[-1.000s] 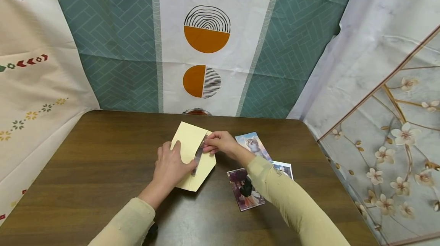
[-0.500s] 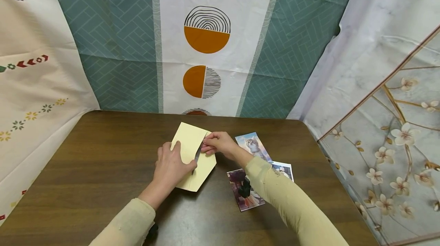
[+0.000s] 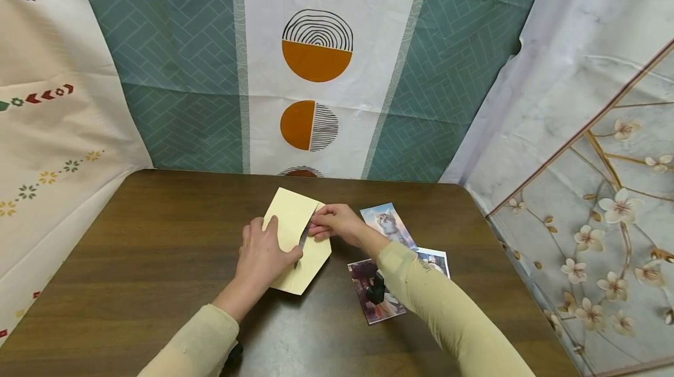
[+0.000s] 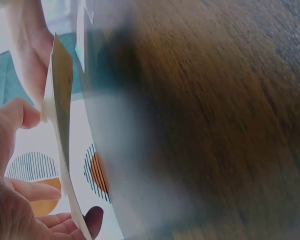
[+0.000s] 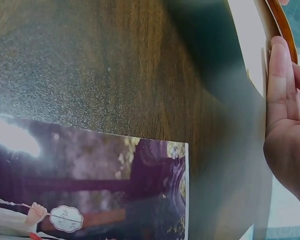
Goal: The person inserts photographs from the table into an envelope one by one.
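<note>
A cream envelope [image 3: 288, 213] is tilted off the table with its pointed flap unfolded to the right. My left hand [image 3: 263, 254] grips its left part, fingers and thumb spread over the front; in the left wrist view fingertips show on both sides of the paper [image 4: 62, 95]. A narrow dark strip of a photo print [image 3: 303, 239] shows in the envelope's opening, the rest hidden inside. My right hand [image 3: 339, 223] pinches at the strip's upper end, thumb against fingers. In the right wrist view its fingers [image 5: 278, 65] lie along the opening.
Several picture prints lie right of the envelope: a kitten print [image 3: 387, 220], a dark purple print [image 3: 368, 289] and another [image 3: 437, 259] partly under my right sleeve [image 3: 421, 289]. The brown wooden table [image 3: 158, 248] ends at hanging patterned cloths [image 3: 184, 102].
The dark photo strip in the envelope's opening has become narrower, as the print slid left into the envelope. Both hands have stayed nearly in place.
</note>
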`<state>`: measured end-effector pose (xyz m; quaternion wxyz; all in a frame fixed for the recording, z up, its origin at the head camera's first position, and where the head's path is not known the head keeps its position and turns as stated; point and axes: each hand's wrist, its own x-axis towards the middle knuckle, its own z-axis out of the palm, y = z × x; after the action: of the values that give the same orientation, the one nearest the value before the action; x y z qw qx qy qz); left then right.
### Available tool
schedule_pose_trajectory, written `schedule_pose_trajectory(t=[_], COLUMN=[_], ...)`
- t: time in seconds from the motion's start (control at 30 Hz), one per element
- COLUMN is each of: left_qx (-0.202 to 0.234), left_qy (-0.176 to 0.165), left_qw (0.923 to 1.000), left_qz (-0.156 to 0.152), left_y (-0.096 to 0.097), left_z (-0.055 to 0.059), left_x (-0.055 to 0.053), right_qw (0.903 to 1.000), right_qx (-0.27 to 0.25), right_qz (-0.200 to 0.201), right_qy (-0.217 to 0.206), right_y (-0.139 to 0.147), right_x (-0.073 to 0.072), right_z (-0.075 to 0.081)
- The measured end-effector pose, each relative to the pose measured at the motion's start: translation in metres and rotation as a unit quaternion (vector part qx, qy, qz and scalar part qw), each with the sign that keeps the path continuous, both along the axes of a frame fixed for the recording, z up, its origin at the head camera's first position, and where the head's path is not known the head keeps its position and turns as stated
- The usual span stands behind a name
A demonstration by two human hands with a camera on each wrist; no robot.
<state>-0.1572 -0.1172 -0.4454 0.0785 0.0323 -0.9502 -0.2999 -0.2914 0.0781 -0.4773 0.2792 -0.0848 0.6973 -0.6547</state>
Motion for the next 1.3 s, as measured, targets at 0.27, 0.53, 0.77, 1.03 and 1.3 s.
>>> schedule_pose_trajectory(t=[0.27, 0.53, 0.77, 1.03, 1.3], left_qx=[0.000, -0.001, -0.002, -0.009, -0.020], left_qy=[-0.007, -0.007, -0.008, -0.009, -0.003], left_qw=[1.0000, 1.0000, 1.0000, 0.9999, 0.9998], left_qz=[0.000, -0.001, 0.002, 0.002, 0.002], left_y=[0.000, -0.001, -0.002, -0.006, -0.011], left_z=[0.000, 0.000, -0.001, 0.000, 0.000], left_x=[0.000, -0.001, -0.001, -0.002, -0.003], right_qw=[1.0000, 1.0000, 1.0000, 0.9999, 0.9987], right_qx=[0.001, 0.005, 0.001, 0.009, 0.039], right_qz=[0.006, 0.006, 0.008, 0.005, 0.009], right_qy=[-0.001, -0.003, -0.005, 0.007, 0.033], right_y=[0.003, 0.000, 0.002, 0.027, 0.068], right_x=[0.000, 0.001, 0.000, -0.007, -0.021], right_z=[0.000, 0.000, 0.002, 0.015, 0.038])
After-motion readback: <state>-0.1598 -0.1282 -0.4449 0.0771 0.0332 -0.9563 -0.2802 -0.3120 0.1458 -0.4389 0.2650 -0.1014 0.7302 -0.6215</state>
